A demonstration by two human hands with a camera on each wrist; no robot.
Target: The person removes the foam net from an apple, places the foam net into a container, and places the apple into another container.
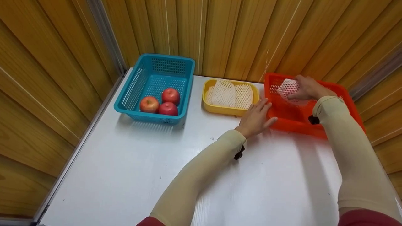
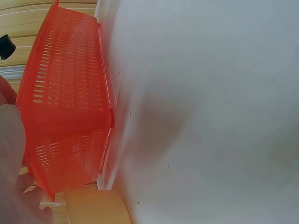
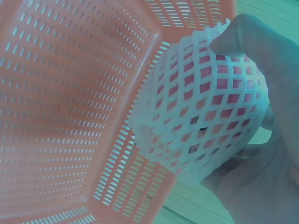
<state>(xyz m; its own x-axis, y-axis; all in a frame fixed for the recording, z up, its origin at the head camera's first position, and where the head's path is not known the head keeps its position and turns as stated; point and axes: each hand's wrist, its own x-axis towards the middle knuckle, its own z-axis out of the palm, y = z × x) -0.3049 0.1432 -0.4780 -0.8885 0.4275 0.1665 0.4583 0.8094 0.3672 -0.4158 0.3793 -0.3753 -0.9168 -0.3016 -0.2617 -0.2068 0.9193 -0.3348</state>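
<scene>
My right hand [image 1: 306,88] holds a red apple in a white foam net [image 1: 288,88] over the red basket [image 1: 292,124]. The right wrist view shows red fruit through the mesh of the net [image 3: 201,107], thumb on top and fingers beneath. My left hand [image 1: 256,117] is at the basket's near left corner, fingers extended along the rim and thumb spread to the right. Beside its fingertips stands a yellow basket [image 1: 224,110] with several white foam nets [image 1: 224,94] in it.
A blue basket [image 1: 150,115] at the back left holds three red apples [image 1: 168,109]. Wood-patterned panels [image 1: 220,37] rise behind and beside the white table [image 1: 132,175]. The yellow basket stands between the blue and red ones, along the back edge.
</scene>
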